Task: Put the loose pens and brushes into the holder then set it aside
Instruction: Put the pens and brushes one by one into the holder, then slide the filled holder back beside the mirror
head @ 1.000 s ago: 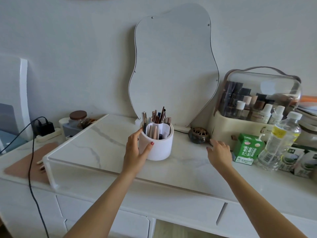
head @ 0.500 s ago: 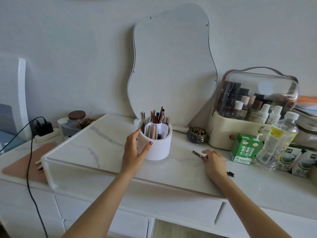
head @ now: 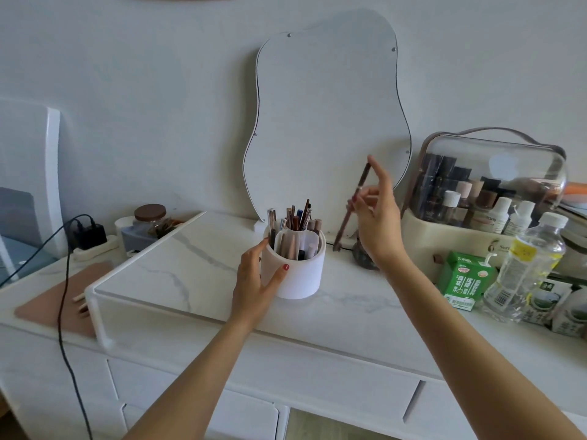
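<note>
Brown pencil held beside the holder

A slim brown pencil [head: 353,207] is pinched in the right hand [head: 378,217], raised just right of the round white holder [head: 295,268] on the marble-patterned table [head: 178,265]; the left hand [head: 254,287] cups the holder's side

Both forearms are bare from the lower edge of the picture up to the wrists; no sleeve shows on either one. The left hand [head: 254,287] wears red polish on the thumbnail, the only nail on it that faces the camera. The fingers [head: 379,182] of the right hand [head: 378,223] are slim and long; their nails are turned away or too blurred to tell whether they are painted. No ring, watch or bracelet can be made out on either hand or wrist.
</note>
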